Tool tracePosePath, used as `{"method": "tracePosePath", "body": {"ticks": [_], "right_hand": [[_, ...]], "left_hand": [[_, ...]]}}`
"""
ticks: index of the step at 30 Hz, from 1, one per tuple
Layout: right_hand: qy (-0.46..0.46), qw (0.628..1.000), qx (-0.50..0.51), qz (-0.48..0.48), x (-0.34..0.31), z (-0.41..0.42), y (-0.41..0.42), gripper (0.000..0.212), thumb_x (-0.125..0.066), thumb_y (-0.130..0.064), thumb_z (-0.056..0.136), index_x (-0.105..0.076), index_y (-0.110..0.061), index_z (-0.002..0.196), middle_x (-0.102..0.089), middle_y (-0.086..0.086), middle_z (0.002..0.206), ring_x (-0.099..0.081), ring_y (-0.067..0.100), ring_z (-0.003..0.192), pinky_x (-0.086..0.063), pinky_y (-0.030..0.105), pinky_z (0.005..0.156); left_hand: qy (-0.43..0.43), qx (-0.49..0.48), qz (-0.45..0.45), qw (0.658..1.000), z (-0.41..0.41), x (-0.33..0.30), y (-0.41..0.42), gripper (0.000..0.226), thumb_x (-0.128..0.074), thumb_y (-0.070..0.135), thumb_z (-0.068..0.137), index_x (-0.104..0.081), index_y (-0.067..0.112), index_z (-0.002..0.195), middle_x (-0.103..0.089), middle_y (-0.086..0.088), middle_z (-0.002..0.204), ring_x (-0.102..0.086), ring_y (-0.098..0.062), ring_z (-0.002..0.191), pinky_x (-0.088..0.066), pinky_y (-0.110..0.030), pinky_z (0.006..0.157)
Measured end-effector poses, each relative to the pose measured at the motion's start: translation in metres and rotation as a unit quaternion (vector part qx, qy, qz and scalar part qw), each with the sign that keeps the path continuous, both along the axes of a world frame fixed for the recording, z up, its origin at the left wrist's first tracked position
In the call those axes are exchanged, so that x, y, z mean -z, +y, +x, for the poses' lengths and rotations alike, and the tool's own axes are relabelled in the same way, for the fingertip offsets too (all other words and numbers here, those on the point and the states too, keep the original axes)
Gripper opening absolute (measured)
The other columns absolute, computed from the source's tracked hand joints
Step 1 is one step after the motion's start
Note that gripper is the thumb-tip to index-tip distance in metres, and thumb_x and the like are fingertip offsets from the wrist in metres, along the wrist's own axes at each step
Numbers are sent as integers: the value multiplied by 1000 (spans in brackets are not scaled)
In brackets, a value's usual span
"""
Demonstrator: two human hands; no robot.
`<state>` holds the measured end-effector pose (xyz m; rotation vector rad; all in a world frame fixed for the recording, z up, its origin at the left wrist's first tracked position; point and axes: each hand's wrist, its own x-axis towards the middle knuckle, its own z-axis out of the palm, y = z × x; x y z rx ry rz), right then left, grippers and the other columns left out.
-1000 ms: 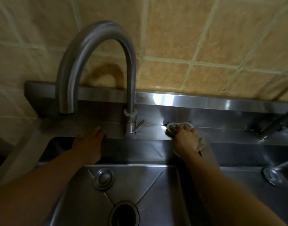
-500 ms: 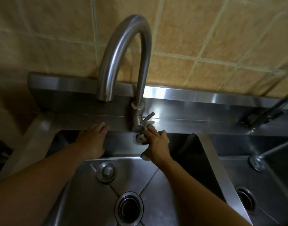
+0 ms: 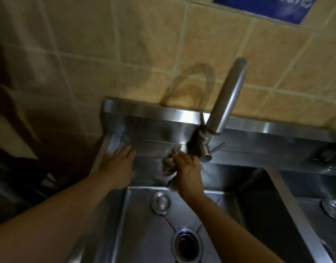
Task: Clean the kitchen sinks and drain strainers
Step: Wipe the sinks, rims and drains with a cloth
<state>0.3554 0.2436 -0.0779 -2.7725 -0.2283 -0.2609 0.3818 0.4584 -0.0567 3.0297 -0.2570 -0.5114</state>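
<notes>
Head view looks down on a steel double sink (image 3: 144, 243). Left hand (image 3: 117, 166) lies flat, fingers straight, on the back ledge (image 3: 155, 147). Right hand (image 3: 188, 171) grips a crumpled cloth (image 3: 168, 162) against the ledge, just left of the gooseneck faucet (image 3: 223, 109) base. Below it sit a round plug (image 3: 160, 202) and the drain strainer (image 3: 187, 243). Beige tiles (image 3: 144, 44) carry the faucet's shadow.

sinks 2 (image 3: 144, 234) (image 3: 315, 186) | faucet 1 (image 3: 226, 103) | drains 2 (image 3: 187, 243) (image 3: 329, 249) | hands 2 (image 3: 117, 166) (image 3: 188, 168) | cloth 1 (image 3: 169, 162)
</notes>
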Motion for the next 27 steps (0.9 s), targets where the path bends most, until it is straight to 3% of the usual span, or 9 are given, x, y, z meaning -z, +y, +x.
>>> {"method": "tracePosePath", "body": {"ticks": [4,6,8,11,16,19,24,27], "right_hand": [[68,988,114,-76,-7,42,11,101,-84,-33,66,-29,-18,149,-25,8,154,-36,31,126,-31,33,105],[122,977,154,-85,-5,60,10,96,-81,-35,70,-28,-16,147,-26,10,152,-36,34,125,-34,36,104],[181,962,175,-104,0,71,17,74,-67,-31,83,-29,-18,146,-28,11,151,-33,35,127,-32,39,106],[183,959,185,-113,10,76,41,55,-50,-22,92,-34,-22,144,-32,11,150,-30,36,130,-31,43,108],[87,990,38,-104,18,74,109,57,-50,-20,86,-40,-25,142,-39,3,149,-37,32,128,-29,34,102],[106,988,-57,-93,26,84,155,59,-49,-31,93,-30,-29,148,-28,2,156,-27,32,136,-21,39,110],[126,981,-59,-135,32,87,141,63,-48,-21,92,-25,-28,150,-18,-2,159,-22,33,139,-19,43,112],[104,985,38,-133,29,76,99,64,-49,-12,88,-31,-28,147,-20,-4,157,-30,32,131,-25,37,107]], "left_hand": [[-34,-36,8,999,-2,-2,31,67,-51,29,91,-19,19,148,-11,-2,157,-15,-24,142,-21,-47,114],[-49,-43,21,998,-2,-2,43,54,-49,26,90,-31,17,140,-25,-2,149,-24,-25,135,-24,-45,111],[-64,-26,13,998,-3,1,53,45,-48,18,90,-38,17,133,-32,-1,141,-33,-24,126,-30,-41,104],[-70,-8,-22,997,-1,4,62,42,-50,11,87,-42,16,128,-37,-1,138,-38,-24,121,-34,-37,99],[-81,-4,-75,994,3,5,70,35,-49,13,85,-47,17,120,-41,-1,132,-40,-24,116,-36,-35,95],[-86,-9,-102,991,4,7,72,36,-49,19,89,-43,20,125,-44,-1,134,-41,-21,116,-34,-33,98],[-69,2,-42,997,9,-2,68,43,-51,16,88,-42,16,130,-43,-5,136,-39,-24,122,-30,-35,105],[-59,15,-5,998,11,-7,65,41,-51,16,86,-45,14,127,-44,-6,133,-40,-24,122,-31,-36,103]]}}
